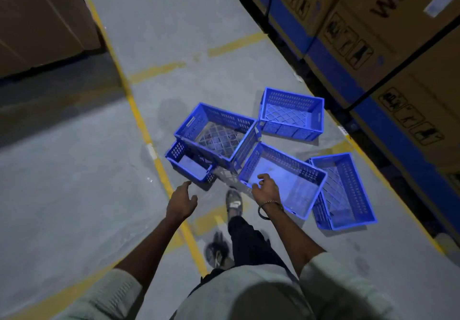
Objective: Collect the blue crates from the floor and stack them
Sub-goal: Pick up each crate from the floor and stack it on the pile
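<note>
Several blue plastic crates lie scattered on the grey floor ahead of me. A large crate (216,133) rests partly on a small one (189,164). Another crate (291,114) sits behind, near the boxes. The nearest crate (286,180) lies in front of my right hand (265,189), which hovers over its near corner with fingers spread and holds nothing. One more crate (346,190) leans against its right side. My left hand (181,201) reaches forward, open, just short of the small crate.
Tall cardboard boxes (373,33) on blue pallets line the right side. More boxes (42,21) stand at the far left. Yellow floor lines (149,133) mark the aisle. My feet (234,201) stand close to the crates.
</note>
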The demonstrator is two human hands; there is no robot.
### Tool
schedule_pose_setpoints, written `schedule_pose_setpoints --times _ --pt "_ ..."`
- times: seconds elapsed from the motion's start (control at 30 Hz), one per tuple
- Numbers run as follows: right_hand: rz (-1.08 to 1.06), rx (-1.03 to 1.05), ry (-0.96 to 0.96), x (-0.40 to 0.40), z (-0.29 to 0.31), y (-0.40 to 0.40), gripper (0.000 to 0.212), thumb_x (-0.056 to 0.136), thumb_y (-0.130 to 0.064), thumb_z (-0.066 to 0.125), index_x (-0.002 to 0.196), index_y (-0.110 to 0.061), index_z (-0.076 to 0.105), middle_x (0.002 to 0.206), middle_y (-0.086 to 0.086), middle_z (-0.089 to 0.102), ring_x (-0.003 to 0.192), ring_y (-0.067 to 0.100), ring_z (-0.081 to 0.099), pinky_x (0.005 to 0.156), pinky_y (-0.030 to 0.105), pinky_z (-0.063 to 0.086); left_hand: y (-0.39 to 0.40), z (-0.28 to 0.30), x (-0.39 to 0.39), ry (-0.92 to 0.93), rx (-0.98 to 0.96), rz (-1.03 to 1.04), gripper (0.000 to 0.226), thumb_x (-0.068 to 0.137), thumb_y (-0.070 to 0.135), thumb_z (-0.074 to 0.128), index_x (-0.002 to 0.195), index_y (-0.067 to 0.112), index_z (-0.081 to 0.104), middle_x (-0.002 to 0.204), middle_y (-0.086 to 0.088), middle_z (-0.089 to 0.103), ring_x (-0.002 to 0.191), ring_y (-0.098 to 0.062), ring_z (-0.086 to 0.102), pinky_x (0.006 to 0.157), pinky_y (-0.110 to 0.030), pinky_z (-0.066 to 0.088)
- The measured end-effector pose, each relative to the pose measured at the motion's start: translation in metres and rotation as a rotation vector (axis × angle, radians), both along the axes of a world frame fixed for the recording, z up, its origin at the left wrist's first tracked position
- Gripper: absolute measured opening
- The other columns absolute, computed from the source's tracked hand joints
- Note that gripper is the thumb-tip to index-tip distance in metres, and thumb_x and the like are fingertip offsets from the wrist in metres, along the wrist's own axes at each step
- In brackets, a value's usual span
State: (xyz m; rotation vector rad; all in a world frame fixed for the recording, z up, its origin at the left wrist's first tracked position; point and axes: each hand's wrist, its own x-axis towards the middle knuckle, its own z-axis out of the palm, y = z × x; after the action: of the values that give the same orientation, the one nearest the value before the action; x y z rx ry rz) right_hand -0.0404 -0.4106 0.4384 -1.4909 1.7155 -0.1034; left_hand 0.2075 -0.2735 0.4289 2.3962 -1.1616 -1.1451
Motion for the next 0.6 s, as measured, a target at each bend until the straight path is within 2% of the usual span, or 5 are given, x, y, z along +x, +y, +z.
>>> schedule_pose_setpoints --times 0.13,0.37,0.5,0.6 --pt "0.006 0.012 0.002 0.035 -0.017 -0.059 0.040 0.095 -0.025 0.061 0.132 -0.013 0.053 0.132 0.017 0.057 0.116 0.038 0.059 0.093 0.051 0.051 -0.051 -0.014 0.035 0.001 0.045 -0.009 0.061 0.100 0.021 0.060 0.155 0.008 0.039 0.155 -0.019 0.048 0.139 -0.037 0.050 0.106 -0.046 0.045" --pt "0.023 0.110 0.055 0.091 -0.051 -0.160 0.038 0.091 -0.020 0.063 0.126 -0.008 0.056 0.127 0.021 0.057 0.113 0.042 0.059 0.090 0.044 0.048 -0.137 -0.034 0.118 -0.031 0.178 0.004 0.064 0.098 0.023 0.063 0.155 0.009 0.039 0.155 -0.018 0.049 0.140 -0.036 0.049 0.109 -0.043 0.044" --pt "0.033 0.127 0.093 0.126 -0.070 -0.213 0.040 0.092 -0.019 0.061 0.130 -0.007 0.055 0.133 0.022 0.052 0.117 0.043 0.057 0.094 0.046 0.049 -0.199 -0.045 0.166 -0.062 0.216 0.035 0.062 0.098 0.022 0.062 0.154 0.010 0.041 0.146 -0.022 0.055 0.132 -0.038 0.054 0.101 -0.044 0.045" --pt "0.018 0.126 0.100 0.139 -0.087 -0.236 0.038 0.092 -0.017 0.061 0.128 -0.006 0.055 0.130 0.022 0.053 0.117 0.042 0.057 0.096 0.044 0.048 -0.235 -0.060 0.190 -0.042 0.198 0.007 0.060 0.099 0.021 0.062 0.154 0.008 0.041 0.149 -0.020 0.054 0.133 -0.038 0.054 0.100 -0.044 0.045"
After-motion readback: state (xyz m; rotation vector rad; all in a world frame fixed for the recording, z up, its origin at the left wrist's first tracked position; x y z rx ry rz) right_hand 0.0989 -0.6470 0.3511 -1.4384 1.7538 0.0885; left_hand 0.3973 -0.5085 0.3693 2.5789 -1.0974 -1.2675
